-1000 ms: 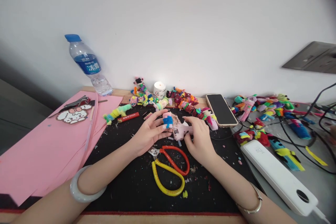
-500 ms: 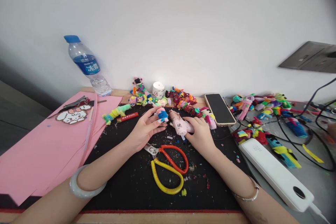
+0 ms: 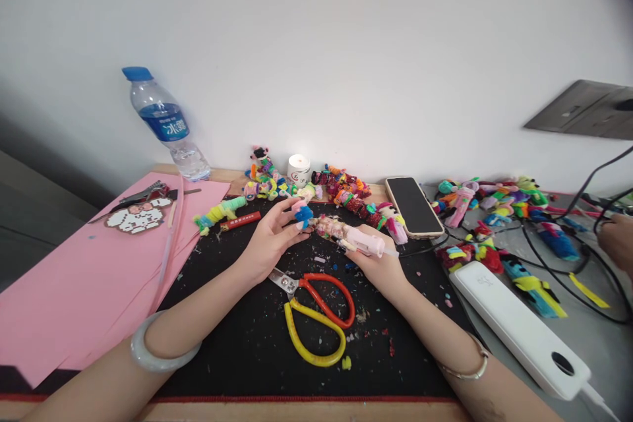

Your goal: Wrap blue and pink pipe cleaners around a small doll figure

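Note:
Between the fingertips of my left hand (image 3: 271, 237) is a small blue and pink pipe-cleaner piece (image 3: 303, 213). My right hand (image 3: 380, 264) is wrapped round a pale pink hot glue gun (image 3: 363, 242), its crusted nozzle end pointing left, close beside the blue piece; whether they touch I cannot tell. A clear glue stick (image 3: 391, 253) juts from the gun's back. Below both hands, scissors (image 3: 316, 320) with one red and one yellow handle lie on the black mat (image 3: 237, 343).
Pipe-cleaner figures (image 3: 519, 198) crowd the right side and the wall. A phone (image 3: 414, 206), a white power bank (image 3: 519, 326) and black cables lie to the right. Pink sheets (image 3: 99, 290) and a water bottle (image 3: 163, 122) are at left. Another person's hand (image 3: 616, 241) is at the right edge.
My right hand has turned the glue gun so it lies more level, nozzle toward the blue piece. The left hand has barely shifted. Another person's hand has come further in at right.

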`<state>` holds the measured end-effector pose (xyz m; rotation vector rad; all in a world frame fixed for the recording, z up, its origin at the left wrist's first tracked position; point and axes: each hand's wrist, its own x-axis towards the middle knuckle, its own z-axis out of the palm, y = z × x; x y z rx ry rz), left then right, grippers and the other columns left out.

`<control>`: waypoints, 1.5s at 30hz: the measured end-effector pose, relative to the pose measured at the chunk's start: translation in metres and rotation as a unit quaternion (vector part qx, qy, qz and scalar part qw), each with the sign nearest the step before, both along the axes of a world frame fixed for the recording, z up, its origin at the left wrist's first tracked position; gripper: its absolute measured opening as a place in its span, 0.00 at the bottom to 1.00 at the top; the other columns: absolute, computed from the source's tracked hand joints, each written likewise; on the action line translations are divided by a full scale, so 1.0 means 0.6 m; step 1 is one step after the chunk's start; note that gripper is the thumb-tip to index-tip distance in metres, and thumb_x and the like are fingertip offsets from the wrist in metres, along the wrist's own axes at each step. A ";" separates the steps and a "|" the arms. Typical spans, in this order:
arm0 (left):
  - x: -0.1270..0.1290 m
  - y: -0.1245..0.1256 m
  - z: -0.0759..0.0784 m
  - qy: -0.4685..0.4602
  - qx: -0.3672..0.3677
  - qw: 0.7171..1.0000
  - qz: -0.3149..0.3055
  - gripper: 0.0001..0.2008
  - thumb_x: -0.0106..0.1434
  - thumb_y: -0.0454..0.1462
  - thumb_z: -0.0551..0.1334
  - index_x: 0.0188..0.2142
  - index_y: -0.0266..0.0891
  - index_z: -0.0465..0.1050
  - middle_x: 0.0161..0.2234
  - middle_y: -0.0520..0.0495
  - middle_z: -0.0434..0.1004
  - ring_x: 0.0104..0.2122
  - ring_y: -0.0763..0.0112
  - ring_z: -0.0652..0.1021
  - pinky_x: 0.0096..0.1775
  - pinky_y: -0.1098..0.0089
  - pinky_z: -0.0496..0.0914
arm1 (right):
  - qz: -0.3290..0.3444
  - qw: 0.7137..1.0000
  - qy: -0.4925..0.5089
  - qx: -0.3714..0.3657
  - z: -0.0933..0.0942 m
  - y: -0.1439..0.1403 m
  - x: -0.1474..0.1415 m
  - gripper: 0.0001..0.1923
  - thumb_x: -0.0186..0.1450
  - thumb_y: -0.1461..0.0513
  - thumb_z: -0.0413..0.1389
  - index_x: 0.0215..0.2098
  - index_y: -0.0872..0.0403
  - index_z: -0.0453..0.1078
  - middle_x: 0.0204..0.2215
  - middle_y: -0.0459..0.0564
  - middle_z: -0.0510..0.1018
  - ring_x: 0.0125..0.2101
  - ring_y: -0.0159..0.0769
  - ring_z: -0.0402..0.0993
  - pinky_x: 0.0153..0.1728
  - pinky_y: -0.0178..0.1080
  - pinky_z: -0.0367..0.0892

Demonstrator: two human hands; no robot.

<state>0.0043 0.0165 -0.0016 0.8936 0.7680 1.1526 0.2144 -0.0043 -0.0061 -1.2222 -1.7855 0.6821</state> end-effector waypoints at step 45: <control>0.000 -0.002 0.005 -0.011 -0.004 1.000 0.001 0.21 0.55 0.33 0.65 0.48 0.48 0.66 0.48 0.50 0.68 0.37 0.72 0.76 0.43 0.69 0.70 | -0.048 0.998 0.033 -0.028 -0.013 0.003 0.002 0.07 0.55 0.62 0.57 0.33 0.56 0.71 0.30 0.51 0.79 0.32 0.41 0.75 0.33 0.41 0.71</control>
